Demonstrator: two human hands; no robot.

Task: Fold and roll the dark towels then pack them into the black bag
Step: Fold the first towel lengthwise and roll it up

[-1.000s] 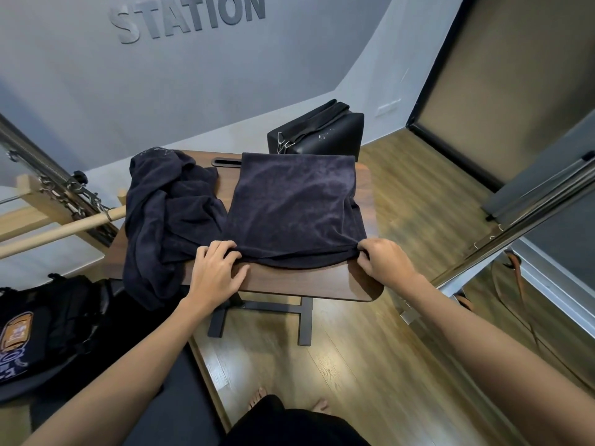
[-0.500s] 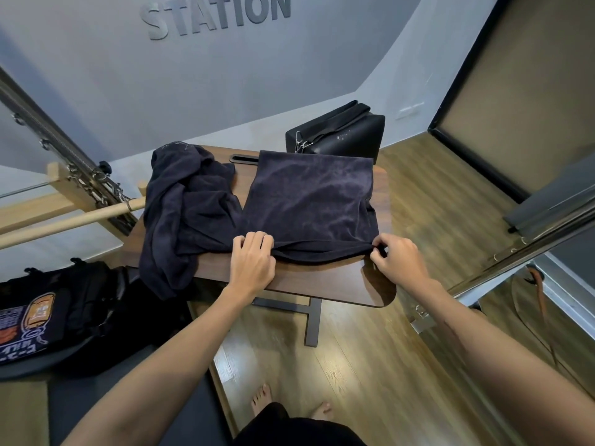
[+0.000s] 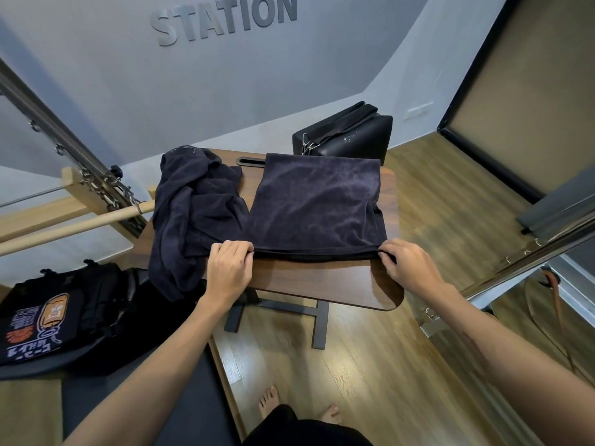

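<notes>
A dark folded towel (image 3: 317,204) lies flat on the small wooden table (image 3: 322,284). My left hand (image 3: 228,268) pinches its near left corner. My right hand (image 3: 405,263) pinches its near right corner. Between the two hands the near edge runs straight across the table. A second dark towel (image 3: 190,214) lies crumpled on the table's left side and hangs over the left edge. The black bag (image 3: 351,135) stands on the floor behind the table, with its strap lying over the top.
A black backpack with a printed patch (image 3: 54,320) lies at the lower left. A wooden bar and metal frame (image 3: 80,217) stand left of the table. A metal rail (image 3: 515,262) runs along the right. My bare feet (image 3: 299,410) are on the wooden floor.
Both hands shifted along the towel's near edge and now pinch its corners. The edge, sagging before, is pulled straight. The view has also shifted.
</notes>
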